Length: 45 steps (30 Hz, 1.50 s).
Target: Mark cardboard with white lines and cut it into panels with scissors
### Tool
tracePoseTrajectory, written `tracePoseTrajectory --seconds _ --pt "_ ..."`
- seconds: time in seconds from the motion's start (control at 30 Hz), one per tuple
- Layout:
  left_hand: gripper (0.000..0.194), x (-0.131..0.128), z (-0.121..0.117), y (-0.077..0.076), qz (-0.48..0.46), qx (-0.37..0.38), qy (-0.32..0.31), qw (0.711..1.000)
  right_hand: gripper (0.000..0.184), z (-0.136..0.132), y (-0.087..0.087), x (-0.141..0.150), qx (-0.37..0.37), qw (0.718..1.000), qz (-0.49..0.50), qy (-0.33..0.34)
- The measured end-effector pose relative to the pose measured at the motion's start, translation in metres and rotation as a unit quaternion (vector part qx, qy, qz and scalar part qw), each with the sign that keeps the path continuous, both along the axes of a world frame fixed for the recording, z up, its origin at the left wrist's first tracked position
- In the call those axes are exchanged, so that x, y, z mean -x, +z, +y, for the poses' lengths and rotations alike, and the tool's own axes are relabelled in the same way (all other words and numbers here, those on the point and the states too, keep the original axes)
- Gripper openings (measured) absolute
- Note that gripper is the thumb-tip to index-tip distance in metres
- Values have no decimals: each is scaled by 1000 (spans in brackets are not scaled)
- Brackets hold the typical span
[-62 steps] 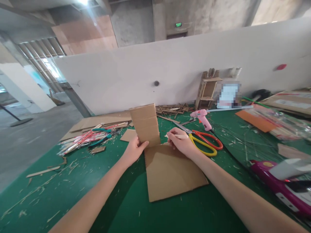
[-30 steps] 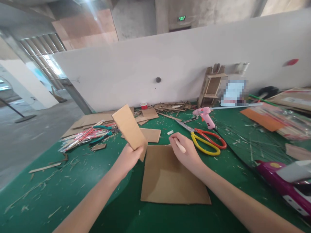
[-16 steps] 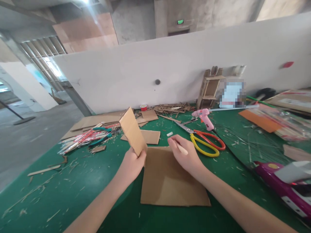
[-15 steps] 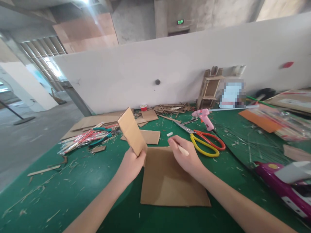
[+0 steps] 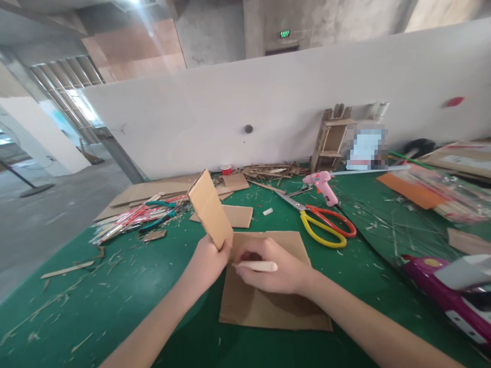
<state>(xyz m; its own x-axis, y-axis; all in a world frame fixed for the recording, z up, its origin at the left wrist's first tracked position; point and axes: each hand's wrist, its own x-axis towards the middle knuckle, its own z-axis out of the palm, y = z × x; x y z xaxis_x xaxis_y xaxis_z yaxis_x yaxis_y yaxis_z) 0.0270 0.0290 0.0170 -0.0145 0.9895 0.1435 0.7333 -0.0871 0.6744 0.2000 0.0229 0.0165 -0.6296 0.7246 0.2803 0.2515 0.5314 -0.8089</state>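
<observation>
My left hand [image 5: 207,263] grips the lower end of a narrow cardboard strip [image 5: 209,207] that stands tilted above the green table [image 5: 115,306]. My right hand [image 5: 274,271] is closed round a pale stick-shaped tool [image 5: 259,266], held level with its tip close to my left hand. Both hands are over the left part of a flat square cardboard sheet [image 5: 268,309] lying on the table. Whether the tool's tip touches the strip is not clear.
Yellow-and-red scissors [image 5: 324,227] and a pink glue gun [image 5: 324,186] lie beyond the sheet. Pliers and red sticks [image 5: 141,217] lie at left, cardboard scraps [image 5: 238,214] behind. A purple device [image 5: 448,299] sits at right. A small cardboard model [image 5: 330,140] stands against the white wall.
My right hand has moved left and down from the sheet's far edge to beside my left hand, the tool now level. The left hand and strip have barely moved.
</observation>
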Motion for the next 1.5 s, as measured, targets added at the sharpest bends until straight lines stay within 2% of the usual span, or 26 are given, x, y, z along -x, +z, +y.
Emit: tracePoseTrajectory --seconds 0.1,0.37,0.7,1.03,1.5 --pt "17 -1 0 1 8 13 20 1000 12 5 -3 4 -8 1000 8 4" --pt "15 -2 -1 0 -1 13 1 1000 14 7 -8 4 -14 999 -10 27" --pt "14 -2 -2 -1 5 -6 1 1000 12 9 -10 7 3 999 -29 20" --pt "14 -2 -2 -2 19 -4 10 1000 11 6 -6 8 7 999 -46 13" --pt "16 -4 -3 2 26 -1 25 999 8 5 -6 8 12 1000 -18 10"
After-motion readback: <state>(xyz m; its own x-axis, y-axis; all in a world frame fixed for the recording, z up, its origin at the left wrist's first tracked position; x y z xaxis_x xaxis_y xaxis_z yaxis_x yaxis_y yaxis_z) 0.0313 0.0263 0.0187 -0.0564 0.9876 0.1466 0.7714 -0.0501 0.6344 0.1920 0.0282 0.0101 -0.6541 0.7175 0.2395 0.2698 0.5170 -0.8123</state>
